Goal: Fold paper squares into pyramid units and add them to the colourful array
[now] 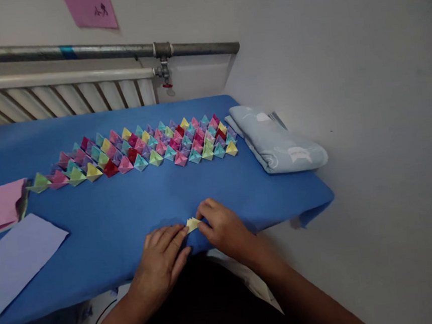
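A small piece of folded yellow paper (193, 225) lies near the front edge of the blue-covered table, between my hands. My left hand (160, 260) reaches it from the left, fingers stretched out and lying flat, with a fingertip on the paper's left corner and the thumb apart below. From the right, my right hand (223, 227) pinches the paper's other end between thumb and bent fingers. Beyond my hands, several rows of folded paper boats (155, 158) in many colours stand close together.
At the left are a pink paper stack (0, 206) and a lilac sheet (24, 259). A folded light-blue patterned cloth (284, 141) sits at the right end of the blue tablecloth (122, 210). Behind are a radiator (55, 98), a metal pipe (115, 50) and a pink wall note (91, 9).
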### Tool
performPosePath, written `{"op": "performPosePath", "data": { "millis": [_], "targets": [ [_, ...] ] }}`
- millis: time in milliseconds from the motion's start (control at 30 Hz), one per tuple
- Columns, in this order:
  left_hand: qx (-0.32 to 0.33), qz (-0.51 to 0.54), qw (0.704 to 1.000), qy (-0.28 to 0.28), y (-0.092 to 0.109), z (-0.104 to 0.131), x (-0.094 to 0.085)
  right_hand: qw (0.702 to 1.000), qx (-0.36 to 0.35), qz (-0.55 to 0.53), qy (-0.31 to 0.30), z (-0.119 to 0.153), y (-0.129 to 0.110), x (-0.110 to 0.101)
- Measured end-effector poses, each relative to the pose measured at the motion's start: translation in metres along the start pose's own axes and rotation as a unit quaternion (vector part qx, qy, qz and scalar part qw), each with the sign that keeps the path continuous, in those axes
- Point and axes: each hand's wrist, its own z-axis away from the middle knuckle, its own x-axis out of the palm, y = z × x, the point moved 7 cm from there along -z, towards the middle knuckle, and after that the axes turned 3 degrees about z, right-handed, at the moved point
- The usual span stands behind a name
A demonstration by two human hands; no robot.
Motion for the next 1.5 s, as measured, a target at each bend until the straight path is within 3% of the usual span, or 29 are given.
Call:
{"op": "performPosePath", "data": {
  "millis": [133,233,433,533,667,800,967,1067,1233,1500],
  "targets": [
    [-0.093,0.095,0.991,0.025,-0.022,-0.002,-0.009,0.999,0.015,-0.042,0.024,0.008,-0.002,0.008],
    [-0.157,0.163,0.972,0.063,-0.052,-0.019,-0.021,0.996,0.001,-0.087,0.03,-0.005,-0.001,0.008],
    [-0.294,0.224,0.92,0.13,-0.14,-0.085,-0.037,0.997,-0.032,-0.038,0.063,-0.087,-0.011,-0.005],
    [-0.273,0.215,0.927,0.144,-0.159,-0.117,-0.032,0.997,-0.057,0.015,0.048,-0.128,-0.017,-0.001],
    [-0.253,0.21,0.934,0.142,-0.167,-0.126,-0.015,0.997,-0.052,0.031,0.044,-0.158,-0.007,0.011],
    [-0.239,0.23,0.935,0.122,-0.173,-0.118,-0.006,0.998,-0.046,0.023,0.031,-0.16,0.006,0.018],
    [-0.201,0.251,0.943,0.084,-0.172,-0.117,-0.009,0.998,-0.067,-0.007,-0.004,-0.154,0.01,0.021],
    [-0.176,0.244,0.951,0.074,-0.166,-0.12,-0.013,0.996,-0.079,-0.027,0.008,-0.152,0.009,0.02],
    [-0.163,0.236,0.956,0.054,-0.161,-0.119,-0.011,0.996,-0.084,-0.013,0.034,-0.15,0.007,0.021],
    [-0.165,0.235,0.958,0.0,-0.153,-0.114,-0.015,0.995,-0.103,0.004,-0.006,-0.146,-0.004,0.025]
  ]
}}
